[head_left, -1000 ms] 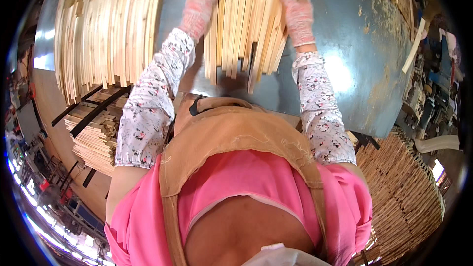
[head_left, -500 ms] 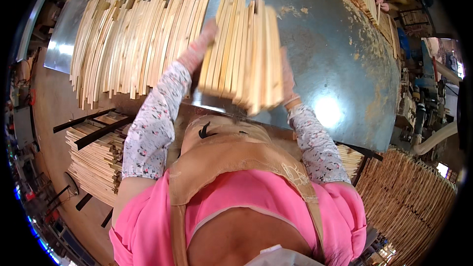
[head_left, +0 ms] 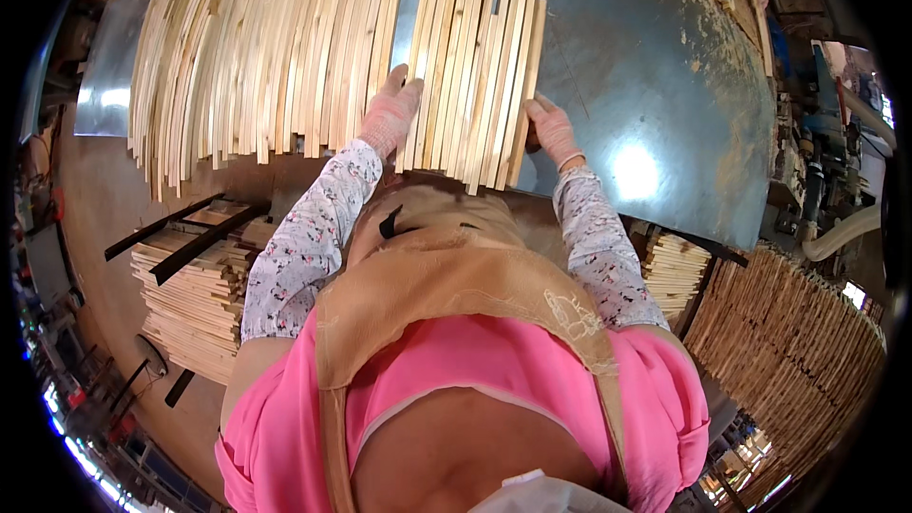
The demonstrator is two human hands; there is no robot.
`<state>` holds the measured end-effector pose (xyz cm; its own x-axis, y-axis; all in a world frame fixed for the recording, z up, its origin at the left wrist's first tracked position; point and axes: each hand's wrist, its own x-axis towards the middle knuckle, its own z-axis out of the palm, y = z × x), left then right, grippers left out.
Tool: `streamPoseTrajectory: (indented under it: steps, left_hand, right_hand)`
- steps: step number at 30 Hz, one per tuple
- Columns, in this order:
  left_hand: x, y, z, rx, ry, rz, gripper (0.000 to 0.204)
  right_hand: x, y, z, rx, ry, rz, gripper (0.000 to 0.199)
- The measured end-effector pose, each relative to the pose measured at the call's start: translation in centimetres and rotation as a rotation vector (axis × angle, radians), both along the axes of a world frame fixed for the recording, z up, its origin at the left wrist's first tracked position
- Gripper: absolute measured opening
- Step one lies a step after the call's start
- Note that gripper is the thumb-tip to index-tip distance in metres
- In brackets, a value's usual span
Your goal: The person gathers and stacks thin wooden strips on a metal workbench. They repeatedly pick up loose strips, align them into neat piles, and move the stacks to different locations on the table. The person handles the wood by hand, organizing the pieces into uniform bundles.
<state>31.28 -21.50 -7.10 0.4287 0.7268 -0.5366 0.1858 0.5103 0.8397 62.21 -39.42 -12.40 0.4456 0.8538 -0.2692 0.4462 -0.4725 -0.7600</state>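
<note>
A smaller group of pale wooden strips (head_left: 465,76) lies side by side on the metal table, its near ends hanging slightly over the front edge. My left hand (head_left: 389,116), in a pink glove with bare fingertips, presses along the group's left side, its fingers reaching into the gap. On the other side my right hand (head_left: 556,131), gloved alike, has curled fingers against the outermost strip. Between them the two hands hold the group. A wider row of similar strips (head_left: 275,57) lies just left of my left hand, its ends uneven.
Sawdust is scattered over the right part of the metal table (head_left: 627,66). Stacked strips rest below on the left (head_left: 190,294), near black metal bars (head_left: 204,242). A large stack of wood (head_left: 779,342) stands at the lower right. Part of another person shows at the upper right.
The held group has come down flatter on the table, and its strips now lie slightly spread. My hands have shifted toward its near ends. The whole view has tilted slightly.
</note>
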Motion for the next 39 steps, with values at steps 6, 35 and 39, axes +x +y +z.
streamPoseTrajectory:
  steps: [6,35,39]
  left_hand:
    - [2.0,-0.6,2.3,0.169,-0.125,0.236,0.057]
    - [-33.2,16.8,4.1,0.669,1.765,-0.054,0.074]
    - [-30.6,15.4,7.0,0.694,1.642,-0.049,0.078]
  right_hand:
    - [1.2,0.6,0.9,-0.022,-0.185,-0.246,0.044]
    - [-3.9,19.1,8.7,-0.029,-0.753,0.467,0.044]
    - [-1.9,25.4,4.7,0.220,-0.949,0.556,0.064]
